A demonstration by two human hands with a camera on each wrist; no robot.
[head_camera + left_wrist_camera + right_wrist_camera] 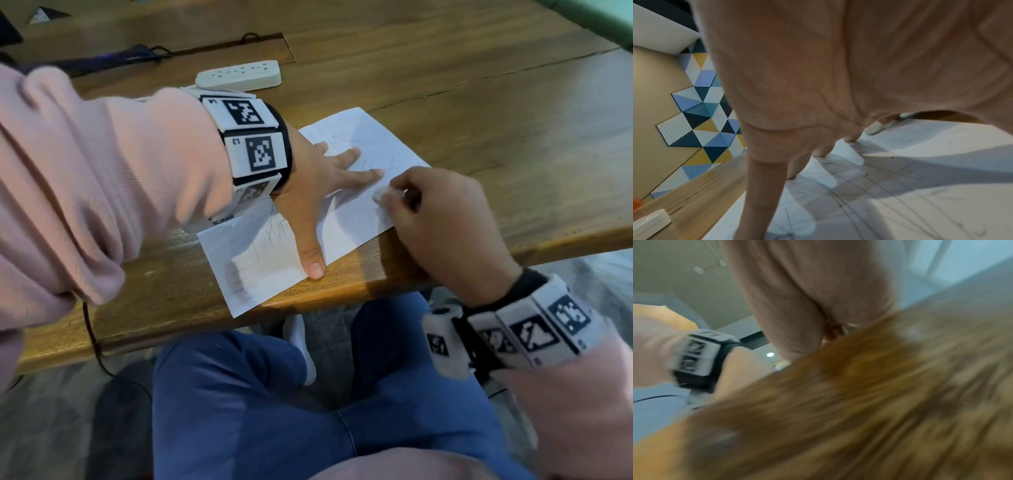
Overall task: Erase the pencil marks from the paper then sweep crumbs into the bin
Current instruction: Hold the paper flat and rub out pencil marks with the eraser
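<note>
Paper (356, 219) under flat left hand (318, 178) (eraser (380, 194) in right hand (442, 219))

White rectangular paper sheet (359, 219) lies on the brown wooden table (479, 113), at its near edge. Left hand (318, 192) rests flat on the sheet; right hand (442, 219), to its right, holds a small white eraser (378, 196) on the sheet. White plastic power strip (238, 76) lies behind the sheet.

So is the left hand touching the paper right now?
Touching: in the head view the left hand lies flat on the paper, fingers spread; the left wrist view shows fingertips meeting it.
</note>
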